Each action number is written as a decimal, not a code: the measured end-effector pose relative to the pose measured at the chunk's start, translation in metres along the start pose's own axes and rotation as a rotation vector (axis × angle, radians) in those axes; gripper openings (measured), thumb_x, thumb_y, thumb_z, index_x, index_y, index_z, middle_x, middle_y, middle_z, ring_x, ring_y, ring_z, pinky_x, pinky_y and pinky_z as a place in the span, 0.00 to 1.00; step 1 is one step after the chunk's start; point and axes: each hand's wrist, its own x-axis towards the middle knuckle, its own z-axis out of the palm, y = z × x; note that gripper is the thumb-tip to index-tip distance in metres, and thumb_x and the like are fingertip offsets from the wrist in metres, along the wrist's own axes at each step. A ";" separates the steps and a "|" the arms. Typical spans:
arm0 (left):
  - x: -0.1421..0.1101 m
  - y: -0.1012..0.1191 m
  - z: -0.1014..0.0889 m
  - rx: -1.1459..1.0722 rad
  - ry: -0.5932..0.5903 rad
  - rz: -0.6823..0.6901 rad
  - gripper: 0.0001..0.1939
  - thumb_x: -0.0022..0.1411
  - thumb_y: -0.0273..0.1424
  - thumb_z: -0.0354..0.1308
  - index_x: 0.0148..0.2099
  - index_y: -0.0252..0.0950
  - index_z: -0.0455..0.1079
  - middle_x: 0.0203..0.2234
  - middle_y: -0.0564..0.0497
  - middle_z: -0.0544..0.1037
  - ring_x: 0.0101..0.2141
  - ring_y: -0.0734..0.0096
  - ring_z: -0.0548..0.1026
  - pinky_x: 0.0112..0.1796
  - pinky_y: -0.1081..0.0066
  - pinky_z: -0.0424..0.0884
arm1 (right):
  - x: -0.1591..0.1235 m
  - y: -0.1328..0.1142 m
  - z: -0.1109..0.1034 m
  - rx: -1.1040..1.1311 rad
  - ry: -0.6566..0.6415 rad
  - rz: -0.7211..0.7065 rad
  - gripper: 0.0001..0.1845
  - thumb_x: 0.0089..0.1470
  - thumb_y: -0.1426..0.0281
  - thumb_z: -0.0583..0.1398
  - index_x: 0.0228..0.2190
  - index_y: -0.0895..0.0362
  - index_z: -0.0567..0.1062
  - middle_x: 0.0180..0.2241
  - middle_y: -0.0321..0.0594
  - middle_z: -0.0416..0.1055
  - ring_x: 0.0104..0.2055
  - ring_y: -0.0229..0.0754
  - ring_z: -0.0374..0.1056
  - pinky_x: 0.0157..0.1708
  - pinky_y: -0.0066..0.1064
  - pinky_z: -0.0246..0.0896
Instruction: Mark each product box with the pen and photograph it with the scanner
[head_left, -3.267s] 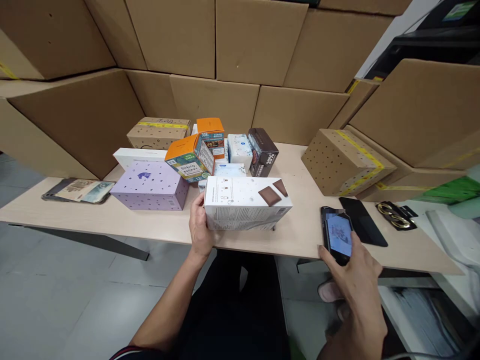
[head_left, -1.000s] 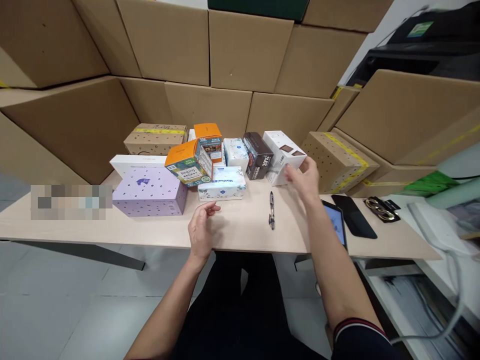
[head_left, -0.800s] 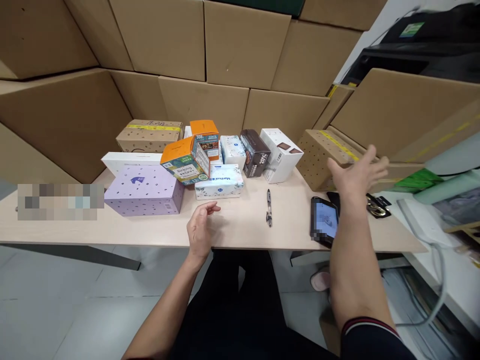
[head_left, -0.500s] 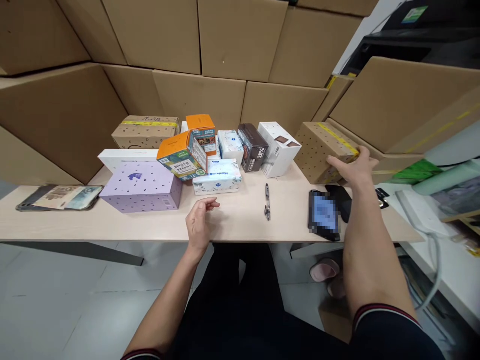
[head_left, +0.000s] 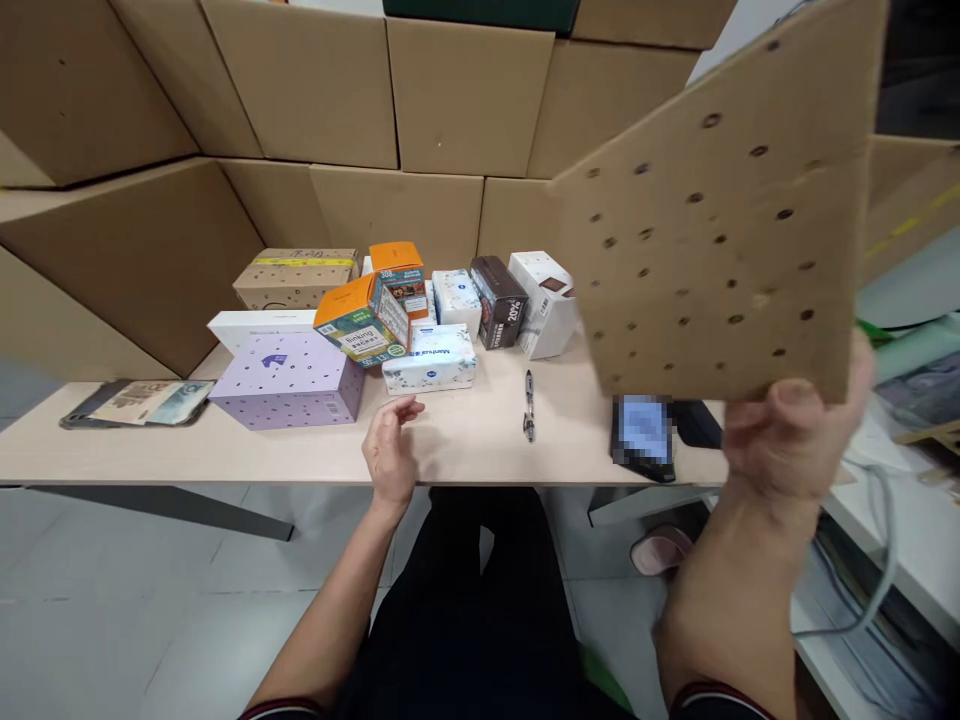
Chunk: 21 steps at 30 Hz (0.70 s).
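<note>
Cardboard wall (head_left: 469,100), pale table (head_left: 469,448); grey tiled floor (head_left: 142,590)

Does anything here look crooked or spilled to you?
Yes: the Binking box sits askew, tilted beside the purple box and the Manhua tissue pack, which both lie flat. What props it up is hidden. The spotted carton is also tilted, but the right hand is holding it up. No spill shows.

Two brown spotted boxes (head_left: 712,230), one pen (head_left: 529,405)
</note>
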 end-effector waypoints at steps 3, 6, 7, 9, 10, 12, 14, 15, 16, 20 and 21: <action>-0.002 0.002 0.004 -0.061 0.211 0.121 0.16 0.66 0.40 0.52 0.45 0.37 0.76 0.37 0.48 0.79 0.40 0.66 0.77 0.43 0.66 0.72 | -0.039 -0.008 0.017 0.195 -0.404 0.057 0.48 0.30 0.44 0.72 0.54 0.45 0.71 0.54 0.43 0.71 0.57 0.58 0.68 0.54 0.56 0.67; 0.000 0.006 -0.001 -0.108 0.337 0.183 0.16 0.67 0.41 0.48 0.46 0.40 0.74 0.39 0.49 0.77 0.43 0.67 0.76 0.46 0.67 0.71 | -0.061 0.005 0.030 0.137 -0.664 0.129 0.48 0.32 0.51 0.75 0.56 0.47 0.71 0.56 0.43 0.71 0.58 0.56 0.68 0.55 0.49 0.68; 0.001 0.008 -0.006 -0.112 0.351 0.192 0.17 0.68 0.41 0.46 0.47 0.40 0.73 0.40 0.49 0.76 0.44 0.67 0.76 0.47 0.67 0.71 | -0.065 0.011 0.032 0.121 -0.740 0.140 0.48 0.32 0.53 0.75 0.56 0.48 0.71 0.57 0.43 0.70 0.58 0.56 0.68 0.56 0.47 0.68; 0.003 0.012 -0.016 -0.086 0.351 0.187 0.19 0.69 0.42 0.44 0.48 0.41 0.73 0.41 0.49 0.76 0.46 0.66 0.75 0.49 0.66 0.70 | -0.066 0.021 0.032 0.087 -0.863 0.148 0.49 0.33 0.58 0.76 0.58 0.47 0.71 0.60 0.43 0.68 0.61 0.54 0.67 0.59 0.45 0.66; 0.004 0.014 -0.020 -0.071 0.349 0.173 0.19 0.69 0.43 0.44 0.48 0.41 0.73 0.41 0.49 0.76 0.45 0.67 0.75 0.48 0.67 0.70 | -0.065 0.025 0.031 0.065 -0.910 0.147 0.49 0.33 0.60 0.76 0.59 0.47 0.70 0.62 0.43 0.66 0.62 0.54 0.66 0.61 0.46 0.63; 0.004 0.018 -0.028 -0.050 0.326 0.123 0.20 0.69 0.43 0.44 0.48 0.40 0.73 0.39 0.49 0.76 0.44 0.67 0.75 0.47 0.68 0.70 | -0.061 0.030 0.028 0.015 -0.979 0.140 0.51 0.34 0.63 0.76 0.61 0.45 0.68 0.66 0.42 0.61 0.66 0.54 0.62 0.66 0.47 0.57; 0.002 0.020 -0.031 0.010 0.257 0.065 0.20 0.69 0.43 0.45 0.49 0.40 0.74 0.41 0.48 0.77 0.45 0.66 0.76 0.48 0.67 0.70 | -0.057 0.032 0.027 -0.011 -1.005 0.141 0.52 0.36 0.65 0.76 0.62 0.44 0.67 0.68 0.41 0.59 0.68 0.53 0.59 0.68 0.48 0.52; 0.001 0.021 -0.030 0.074 0.203 0.042 0.20 0.69 0.44 0.46 0.49 0.39 0.74 0.43 0.47 0.78 0.47 0.64 0.75 0.49 0.66 0.70 | -0.056 0.032 0.027 -0.006 -1.003 0.149 0.51 0.37 0.65 0.76 0.62 0.43 0.67 0.68 0.41 0.59 0.68 0.53 0.59 0.69 0.48 0.52; -0.001 0.021 -0.029 0.146 0.147 0.025 0.20 0.69 0.44 0.48 0.50 0.39 0.75 0.44 0.47 0.78 0.49 0.62 0.75 0.51 0.65 0.70 | -0.055 0.032 0.028 0.011 -0.986 0.160 0.49 0.39 0.64 0.76 0.62 0.44 0.67 0.67 0.41 0.60 0.68 0.52 0.59 0.68 0.48 0.54; -0.004 0.017 -0.022 0.261 0.010 0.002 0.19 0.68 0.44 0.54 0.49 0.38 0.76 0.46 0.47 0.80 0.49 0.60 0.75 0.52 0.65 0.70 | -0.060 0.034 0.032 0.150 -0.864 0.212 0.41 0.46 0.58 0.72 0.60 0.46 0.69 0.65 0.42 0.65 0.68 0.50 0.61 0.64 0.46 0.62; -0.004 0.014 -0.020 0.232 0.001 -0.001 0.19 0.67 0.45 0.54 0.49 0.38 0.76 0.47 0.47 0.80 0.50 0.59 0.75 0.52 0.65 0.70 | -0.062 0.035 0.032 0.191 -0.831 0.220 0.41 0.46 0.53 0.72 0.60 0.47 0.70 0.65 0.43 0.66 0.67 0.51 0.61 0.64 0.46 0.62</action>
